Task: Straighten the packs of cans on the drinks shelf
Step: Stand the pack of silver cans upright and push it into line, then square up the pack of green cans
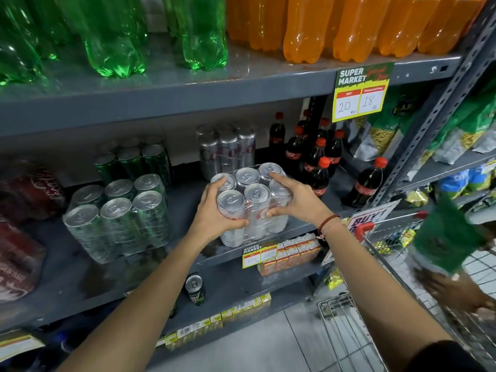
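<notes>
grey metal shelf, front edge: my left hand and right hand clamp the shrink-wrapped silver six-can pack from both sides to square it.

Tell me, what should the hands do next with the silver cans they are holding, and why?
Probably turn the silver six-pack a little and slide it back. Both the left hand and the right hand grip it, and it sits askew at the shelf's front edge, above the price tag. The other silver pack stands further back, so there seems room behind.
</notes>
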Available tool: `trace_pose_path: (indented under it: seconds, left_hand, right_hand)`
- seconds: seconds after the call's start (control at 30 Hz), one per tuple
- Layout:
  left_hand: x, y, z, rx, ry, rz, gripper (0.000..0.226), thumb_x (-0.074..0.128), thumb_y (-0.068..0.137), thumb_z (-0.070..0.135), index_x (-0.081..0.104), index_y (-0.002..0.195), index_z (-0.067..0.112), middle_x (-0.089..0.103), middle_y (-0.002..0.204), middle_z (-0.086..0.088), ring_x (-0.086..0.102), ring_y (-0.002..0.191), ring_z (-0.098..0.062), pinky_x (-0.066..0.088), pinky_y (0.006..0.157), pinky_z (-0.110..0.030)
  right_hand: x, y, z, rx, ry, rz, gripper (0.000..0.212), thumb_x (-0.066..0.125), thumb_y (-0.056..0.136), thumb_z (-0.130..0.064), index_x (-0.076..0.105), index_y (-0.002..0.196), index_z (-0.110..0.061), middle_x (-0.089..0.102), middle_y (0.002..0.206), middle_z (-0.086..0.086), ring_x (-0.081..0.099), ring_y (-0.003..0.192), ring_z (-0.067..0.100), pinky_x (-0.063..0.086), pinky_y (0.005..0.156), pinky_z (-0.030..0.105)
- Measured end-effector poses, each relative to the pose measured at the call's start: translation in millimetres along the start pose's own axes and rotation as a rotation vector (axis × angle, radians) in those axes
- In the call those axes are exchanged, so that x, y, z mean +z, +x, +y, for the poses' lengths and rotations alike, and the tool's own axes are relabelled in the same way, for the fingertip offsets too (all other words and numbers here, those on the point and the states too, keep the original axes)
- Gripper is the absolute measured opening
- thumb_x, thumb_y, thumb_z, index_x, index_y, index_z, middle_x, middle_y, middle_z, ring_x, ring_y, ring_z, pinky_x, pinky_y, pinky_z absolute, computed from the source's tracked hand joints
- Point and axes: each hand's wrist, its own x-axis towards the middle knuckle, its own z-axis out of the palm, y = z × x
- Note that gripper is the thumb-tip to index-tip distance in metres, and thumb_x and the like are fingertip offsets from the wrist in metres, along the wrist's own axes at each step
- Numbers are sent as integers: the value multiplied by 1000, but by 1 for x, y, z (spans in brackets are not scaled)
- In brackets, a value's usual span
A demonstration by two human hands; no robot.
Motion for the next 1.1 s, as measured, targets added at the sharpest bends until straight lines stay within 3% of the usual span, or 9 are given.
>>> trace_pose_path:
  seconds: [0.33, 0.47, 0.57, 0.67, 0.77, 0.87, 0.97, 1.1]
  left_hand:
    - [-2, -3, 4, 31, -4, -17, 110, 88, 41, 39, 30, 134, 37, 33, 134, 13, 39, 122, -8, 30, 97, -23]
    - [-12, -6, 9, -2, 18, -90, 118, 89, 44, 41, 22, 141, 35, 23, 148, 2, 32, 133, -17, 27, 103, -26]
    - [-33, -15, 16, 27, 74, -135, 127, 84, 45, 56, 7, 145, 39, 0, 158, 2, 11, 142, -13, 15, 105, -26]
    - [-75, -25, 19, 123, 172, -27, 120, 76, 51, 64, 7, 146, 38, -4, 159, 1, 3, 144, -13, 12, 110, -31]
    - [-132, -34, 11, 93, 287, 123, 112, 73, 55, 65, 12, 145, 35, 7, 157, -6, 9, 144, -23, 17, 112, -41]
    - [-188, -44, -12, 20, 378, 262, 114, 71, 53, 69, 16, 145, 31, 16, 154, -10, 18, 141, -31, 26, 112, -50]
    - [-222, -58, -43, -93, 324, 354, 123, 71, 45, 72, 19, 145, 25, 21, 151, -12, 22, 139, -30, 28, 111, -43]
    - [-229, -70, -78, -281, 174, 218, 135, 79, 39, 63, 7, 148, 29, 11, 157, -10, 20, 142, -27, 27, 111, -41]
  right_hand:
    - [0, -2, -3, 38, -18, 16, 103, 88, 57, -38, 33, 143, -38, 46, 146, 1, 42, 133, 15, 24, 99, 8]
    - [-1, -6, -12, 75, -44, -23, 107, 87, 58, -41, 27, 146, -35, 39, 149, 7, 36, 138, 23, 27, 110, 24]
    - [4, -10, -33, 154, 11, 68, 109, 82, 58, -52, 21, 147, -38, 19, 158, 11, 15, 147, 25, 22, 118, 44]
    - [18, -9, -78, 53, 57, 259, 105, 72, 55, -65, 24, 145, -41, 15, 159, 8, 12, 147, 22, 18, 113, 37]
    - [46, 4, -128, -77, 26, 294, 105, 66, 55, -71, 27, 146, -35, 18, 157, 14, 16, 146, 28, 19, 115, 42]
    - [84, 26, -165, -123, -13, 177, 104, 73, 59, -66, 28, 146, -32, 19, 156, 17, 15, 146, 29, 20, 118, 42]
    - [128, 49, -184, -100, 1, -49, 110, 81, 60, -56, 21, 149, -33, 13, 158, 17, 9, 148, 29, 20, 118, 42]
    - [174, 64, -194, -28, 69, -245, 117, 86, 56, -48, 14, 149, -38, 8, 160, 15, 3, 148, 30, 19, 117, 43]
